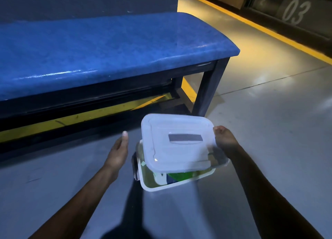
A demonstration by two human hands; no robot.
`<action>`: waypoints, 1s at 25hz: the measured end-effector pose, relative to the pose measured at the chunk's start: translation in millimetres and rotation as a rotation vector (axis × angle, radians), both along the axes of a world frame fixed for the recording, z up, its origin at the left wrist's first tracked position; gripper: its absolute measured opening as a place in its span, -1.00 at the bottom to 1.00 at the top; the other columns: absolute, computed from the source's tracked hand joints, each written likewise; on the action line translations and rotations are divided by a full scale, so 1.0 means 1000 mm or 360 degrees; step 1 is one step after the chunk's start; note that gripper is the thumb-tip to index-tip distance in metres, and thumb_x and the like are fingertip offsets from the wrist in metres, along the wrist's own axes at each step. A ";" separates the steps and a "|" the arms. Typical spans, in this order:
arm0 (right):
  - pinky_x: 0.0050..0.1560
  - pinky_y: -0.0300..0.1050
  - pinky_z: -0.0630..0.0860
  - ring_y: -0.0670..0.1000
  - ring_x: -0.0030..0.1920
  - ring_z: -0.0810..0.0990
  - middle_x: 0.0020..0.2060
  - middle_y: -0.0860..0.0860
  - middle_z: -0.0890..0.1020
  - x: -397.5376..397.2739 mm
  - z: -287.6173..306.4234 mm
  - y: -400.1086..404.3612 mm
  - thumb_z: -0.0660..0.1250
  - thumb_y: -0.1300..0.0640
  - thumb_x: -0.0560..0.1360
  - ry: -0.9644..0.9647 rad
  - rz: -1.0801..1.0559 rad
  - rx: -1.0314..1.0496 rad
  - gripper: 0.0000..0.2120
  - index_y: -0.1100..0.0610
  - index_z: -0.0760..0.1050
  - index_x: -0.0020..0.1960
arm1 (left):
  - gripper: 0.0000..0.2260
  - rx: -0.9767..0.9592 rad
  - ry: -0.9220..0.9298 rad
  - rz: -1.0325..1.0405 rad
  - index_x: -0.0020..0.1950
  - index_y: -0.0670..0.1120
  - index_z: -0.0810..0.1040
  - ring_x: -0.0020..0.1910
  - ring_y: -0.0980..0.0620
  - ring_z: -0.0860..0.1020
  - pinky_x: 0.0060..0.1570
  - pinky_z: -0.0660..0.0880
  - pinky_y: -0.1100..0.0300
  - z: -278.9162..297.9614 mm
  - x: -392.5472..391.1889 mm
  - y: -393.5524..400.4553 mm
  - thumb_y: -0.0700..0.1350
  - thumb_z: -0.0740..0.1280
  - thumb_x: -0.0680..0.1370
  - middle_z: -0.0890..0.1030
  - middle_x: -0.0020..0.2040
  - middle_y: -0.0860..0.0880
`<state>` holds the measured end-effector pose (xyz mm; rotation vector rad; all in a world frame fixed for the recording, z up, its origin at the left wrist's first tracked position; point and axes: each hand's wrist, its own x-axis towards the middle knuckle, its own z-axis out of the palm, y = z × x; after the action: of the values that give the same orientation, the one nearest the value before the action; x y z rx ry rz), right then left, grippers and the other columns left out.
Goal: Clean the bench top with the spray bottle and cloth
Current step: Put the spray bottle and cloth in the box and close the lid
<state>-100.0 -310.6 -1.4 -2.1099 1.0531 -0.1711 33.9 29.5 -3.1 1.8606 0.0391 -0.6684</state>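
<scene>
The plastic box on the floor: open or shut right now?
Open. The right hand holds the lid lifted and tilted above the box, so green contents show beneath its near edge.

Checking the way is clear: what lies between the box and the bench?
Head view: only bare floor between the box and the bench; nothing stands there.

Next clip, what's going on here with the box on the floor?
A person crouches over a plastic box on the floor in front of a blue bench. The right hand holds the lid by its edge, lifted and tilted above the box. The left hand is open beside it, touching nothing. Something green and white shows inside the box. The bench top has nothing on it; cleaning has not begun.
</scene>
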 end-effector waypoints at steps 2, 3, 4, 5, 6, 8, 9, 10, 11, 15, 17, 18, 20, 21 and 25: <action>0.10 -0.07 0.40 0.21 0.06 0.52 0.09 0.28 0.58 0.003 -0.018 0.012 0.04 0.14 0.71 -0.0020 -0.0074 0.0055 -0.65 0.34 0.52 0.15 | -0.13 0.0039 0.0333 -0.0098 0.60 0.15 0.16 0.49 -0.15 0.35 0.31 0.45 -0.14 0.010 -0.006 0.004 0.57 0.08 0.39 0.29 0.58 -0.02; 0.18 -0.01 0.41 0.25 0.12 0.53 0.15 0.29 0.59 0.004 -0.025 0.018 0.04 0.13 0.70 0.0002 -0.0067 0.0026 -0.65 0.32 0.51 0.19 | -0.10 0.0070 0.0405 -0.0178 0.61 0.14 0.12 0.47 -0.17 0.38 0.26 0.49 -0.13 0.012 -0.011 0.005 0.56 0.16 0.38 0.29 0.57 -0.04; 0.24 0.03 0.41 0.29 0.17 0.54 0.19 0.28 0.60 0.005 -0.028 0.025 0.05 0.12 0.70 0.0013 -0.0085 0.0025 -0.66 0.28 0.51 0.21 | -0.06 0.0090 0.0442 -0.0212 0.62 0.11 0.09 0.43 -0.17 0.42 0.24 0.52 -0.13 0.011 -0.015 0.007 0.51 0.27 0.37 0.32 0.56 -0.05; 0.25 0.05 0.41 0.30 0.19 0.54 0.20 0.26 0.61 0.005 -0.033 0.029 0.05 0.10 0.69 0.0012 -0.0110 0.0033 -0.68 0.24 0.51 0.21 | -0.05 0.0103 0.0462 -0.0214 0.63 0.09 0.08 0.36 -0.15 0.48 0.24 0.53 -0.13 0.009 -0.017 0.008 0.42 0.38 0.38 0.38 0.52 -0.07; 0.25 0.05 0.42 0.31 0.19 0.55 0.19 0.24 0.62 0.006 -0.034 0.033 0.06 0.08 0.69 0.0013 -0.0131 0.0026 -0.68 0.20 0.51 0.20 | -0.06 0.0127 0.0461 -0.0207 0.64 0.06 0.08 0.29 -0.12 0.53 0.25 0.53 -0.14 0.005 -0.018 0.009 0.30 0.46 0.40 0.46 0.46 -0.08; 0.23 0.04 0.45 0.27 0.18 0.57 0.17 0.21 0.64 0.007 -0.037 0.040 0.05 0.06 0.69 0.0019 -0.0147 -0.0069 -0.67 0.18 0.53 0.21 | -0.18 0.0197 0.0443 -0.0224 0.61 0.02 0.17 0.16 -0.09 0.61 0.21 0.55 -0.11 -0.003 -0.022 0.009 0.11 0.51 0.46 0.60 0.30 -0.08; 0.20 0.04 0.46 0.25 0.16 0.57 0.15 0.19 0.63 0.006 -0.038 0.044 0.02 0.03 0.68 0.0048 -0.0126 -0.0132 -0.63 0.18 0.53 0.21 | -0.27 0.0230 0.0415 -0.0230 0.58 0.02 0.24 0.11 -0.08 0.63 0.17 0.57 -0.09 -0.008 -0.025 0.008 0.06 0.50 0.49 0.64 0.22 -0.08; 0.17 0.05 0.47 0.25 0.14 0.57 0.13 0.18 0.62 0.004 -0.041 0.046 -0.03 -0.01 0.66 0.0042 -0.0113 -0.0189 -0.56 0.18 0.54 0.21 | -0.36 0.0246 0.0373 -0.0221 0.54 0.01 0.31 0.06 -0.07 0.64 0.12 0.59 -0.06 -0.012 -0.028 0.007 0.02 0.48 0.52 0.66 0.14 -0.07; 0.16 0.07 0.48 0.26 0.12 0.57 0.12 0.19 0.62 0.000 -0.046 0.046 -0.06 -0.05 0.64 0.0075 -0.0072 -0.0281 -0.50 0.19 0.55 0.20 | -0.44 0.0235 0.0341 -0.0191 0.49 0.01 0.37 0.01 -0.06 0.64 0.07 0.61 -0.04 -0.016 -0.029 0.006 0.00 0.47 0.53 0.66 0.07 -0.06; 0.21 0.07 0.43 0.22 0.19 0.50 0.14 0.17 0.60 -0.008 -0.055 0.038 0.21 -0.04 0.62 0.0150 -0.0063 -0.0233 -0.72 0.07 0.58 0.19 | -0.58 0.0119 0.0367 -0.0075 0.39 -0.04 0.46 -0.11 -0.07 0.63 0.04 0.65 -0.07 -0.023 -0.029 0.002 -0.07 0.44 0.56 0.66 -0.01 -0.11; 0.19 0.04 0.43 0.18 0.19 0.50 0.13 0.14 0.63 -0.009 -0.055 0.038 0.24 -0.03 0.60 0.0097 -0.0041 -0.0266 -0.74 0.04 0.61 0.17 | -0.60 0.0068 0.0415 -0.0051 0.39 -0.05 0.46 -0.11 -0.08 0.62 -0.08 0.65 0.00 -0.021 -0.029 0.002 -0.12 0.43 0.57 0.65 0.03 -0.15; 0.18 0.03 0.44 0.18 0.19 0.51 0.13 0.14 0.65 -0.009 -0.057 0.037 0.23 -0.03 0.60 0.0042 -0.0037 -0.0285 -0.72 0.04 0.64 0.15 | -0.60 0.0048 0.0437 -0.0037 0.39 -0.05 0.45 -0.11 -0.08 0.62 -0.13 0.64 0.04 -0.020 -0.029 0.002 -0.13 0.43 0.57 0.65 0.05 -0.16; 0.16 0.00 0.45 0.18 0.19 0.55 0.11 0.14 0.69 -0.007 -0.058 0.036 0.21 -0.02 0.59 -0.0043 -0.0014 -0.0299 -0.68 0.09 0.68 0.11 | -0.59 0.0031 0.0472 -0.0004 0.37 -0.02 0.45 -0.09 -0.10 0.61 -0.13 0.65 0.03 -0.021 -0.027 0.003 -0.15 0.45 0.56 0.65 0.07 -0.18; 0.16 -0.01 0.45 0.19 0.19 0.57 0.12 0.14 0.70 -0.007 -0.057 0.036 0.21 -0.03 0.60 -0.0047 -0.0005 -0.0260 -0.67 0.10 0.69 0.12 | -0.59 0.0040 0.0480 0.0018 0.36 0.00 0.45 -0.07 -0.10 0.61 -0.10 0.66 0.01 -0.023 -0.026 0.003 -0.15 0.46 0.55 0.66 0.09 -0.19; 0.27 0.01 0.44 0.19 0.21 0.58 0.23 0.13 0.64 0.001 -0.051 0.027 0.27 -0.04 0.61 0.0086 -0.0023 -0.0140 -0.69 0.05 0.64 0.24 | -0.61 0.0045 0.0467 0.0110 0.31 -0.01 0.43 -0.09 -0.09 0.63 -0.13 0.66 -0.01 -0.028 -0.022 -0.001 -0.18 0.46 0.54 0.64 0.15 -0.20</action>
<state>-98.8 -283.5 -52.6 -2.1974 1.1109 -0.1713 11.9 28.6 -30.8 1.7661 0.3035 -0.8910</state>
